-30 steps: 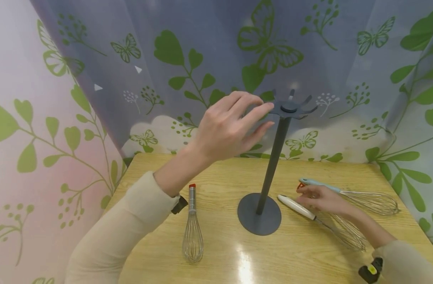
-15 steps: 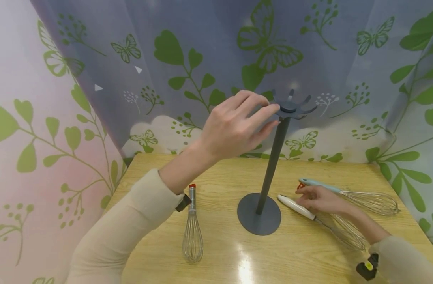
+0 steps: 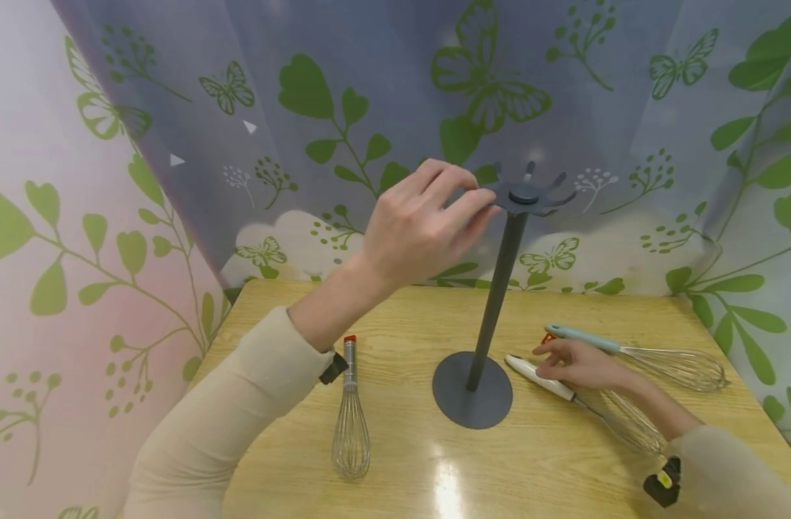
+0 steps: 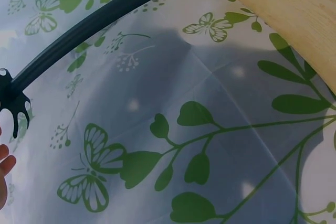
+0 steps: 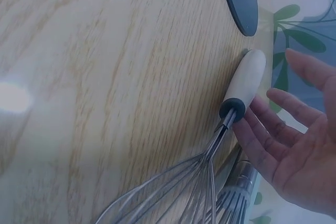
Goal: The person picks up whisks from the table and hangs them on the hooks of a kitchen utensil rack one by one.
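A dark grey stand (image 3: 499, 288) with a round base and a ring of curved hooks on top rises from the table. My left hand (image 3: 414, 223) is raised beside the hooks, its fingertips at the left edge of the ring; contact is unclear. In the left wrist view, the fingers lie close to the dark hooks (image 4: 18, 111). My right hand (image 3: 580, 364) is low on the right, fingers relaxed, beside a white-handled whisk (image 3: 541, 378). A metal-handled whisk (image 5: 244, 174) with a red end lies partly hidden under that hand. Behind it lies a whisk with a light blue handle (image 3: 583, 337).
Another metal whisk (image 3: 351, 418) with a red-tipped handle lies on the wooden table (image 3: 408, 346), left of the stand. A patterned curtain (image 3: 369, 72) hangs behind the table's back edge.
My left hand moves slightly right toward the stand's top, then back left, thumb drawing closer to the index finger. The right hand has shifted slightly left. The whisks stay in place.
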A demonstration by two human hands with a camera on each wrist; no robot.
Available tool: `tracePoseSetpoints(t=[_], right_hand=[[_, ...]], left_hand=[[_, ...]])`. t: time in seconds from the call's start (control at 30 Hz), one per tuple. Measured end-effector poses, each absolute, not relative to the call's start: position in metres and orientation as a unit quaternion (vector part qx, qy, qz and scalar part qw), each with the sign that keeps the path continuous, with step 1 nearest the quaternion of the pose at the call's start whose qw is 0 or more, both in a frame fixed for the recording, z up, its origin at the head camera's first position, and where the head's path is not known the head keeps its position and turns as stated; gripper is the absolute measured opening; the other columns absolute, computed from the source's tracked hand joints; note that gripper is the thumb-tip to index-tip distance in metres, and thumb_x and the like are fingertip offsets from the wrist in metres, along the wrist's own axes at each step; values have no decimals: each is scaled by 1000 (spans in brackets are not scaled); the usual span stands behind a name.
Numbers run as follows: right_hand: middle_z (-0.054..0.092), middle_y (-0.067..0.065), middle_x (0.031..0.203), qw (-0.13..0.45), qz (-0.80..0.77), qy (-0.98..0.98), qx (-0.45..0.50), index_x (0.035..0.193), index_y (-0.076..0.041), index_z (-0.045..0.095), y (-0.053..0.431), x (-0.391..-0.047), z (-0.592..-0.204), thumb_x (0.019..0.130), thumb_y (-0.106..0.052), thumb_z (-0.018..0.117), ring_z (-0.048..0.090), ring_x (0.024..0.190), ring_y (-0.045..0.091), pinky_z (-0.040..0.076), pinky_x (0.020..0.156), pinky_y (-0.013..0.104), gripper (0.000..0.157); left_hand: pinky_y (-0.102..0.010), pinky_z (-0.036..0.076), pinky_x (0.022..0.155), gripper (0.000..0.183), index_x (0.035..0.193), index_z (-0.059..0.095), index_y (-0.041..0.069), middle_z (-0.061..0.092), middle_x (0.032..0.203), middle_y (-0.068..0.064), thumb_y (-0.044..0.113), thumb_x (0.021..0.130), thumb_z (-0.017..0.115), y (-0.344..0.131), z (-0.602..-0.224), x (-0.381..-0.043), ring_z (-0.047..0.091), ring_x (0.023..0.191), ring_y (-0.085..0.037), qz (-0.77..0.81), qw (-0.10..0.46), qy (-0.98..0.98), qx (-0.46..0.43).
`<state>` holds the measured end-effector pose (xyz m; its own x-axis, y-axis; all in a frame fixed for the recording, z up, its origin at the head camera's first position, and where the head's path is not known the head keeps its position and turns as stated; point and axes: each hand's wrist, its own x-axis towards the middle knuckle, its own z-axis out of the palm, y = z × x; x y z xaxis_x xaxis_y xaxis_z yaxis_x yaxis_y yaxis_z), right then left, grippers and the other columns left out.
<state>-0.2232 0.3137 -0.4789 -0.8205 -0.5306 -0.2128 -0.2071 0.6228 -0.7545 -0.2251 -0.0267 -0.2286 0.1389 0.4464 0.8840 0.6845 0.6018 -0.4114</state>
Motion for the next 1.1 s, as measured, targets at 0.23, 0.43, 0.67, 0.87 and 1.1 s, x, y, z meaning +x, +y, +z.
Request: tracePoseSetpoints(t=[0.23,0.43,0.67,0.87,1.1], right_hand=[[70,14,105,210,-360,882,-221,133,5,53,309,-228,-483,92,-28,67,67,90,15,54,68,23,55],[69,18,108,211,-364,875,-239,130,6,55,306,-229,-482,89,-25,71,66,92,19,54,69,23,53],[70,13,99,214,-360,875,-243,128,3,58,306,-232,-485,89,-22,71,65,84,14,53,64,23,48],[69,12,95,216,-362,871,-252,125,3,60,308,-235,-490,87,-18,73,64,78,11,52,62,22,45],[68,14,95,220,-363,870,-252,123,5,60,308,-234,-490,87,-15,72,63,78,11,52,63,22,43]], left_hand=[[-24,56,72,15,86,73,14,67,82,-2,24,93,65,-28,-230,-226,64,80,-19,-99,621,-651,-426],[-23,56,72,16,86,73,14,66,80,-2,25,94,64,-28,-231,-227,63,79,-19,-97,624,-650,-424],[-23,56,72,18,84,72,13,66,80,-1,26,94,64,-28,-231,-226,63,80,-19,-97,627,-649,-420],[-22,56,72,18,85,72,13,66,81,-1,26,94,65,-28,-232,-226,63,80,-18,-97,626,-651,-419],[-22,56,72,18,85,72,12,66,80,-1,27,94,65,-27,-233,-226,63,80,-19,-95,626,-651,-419]])
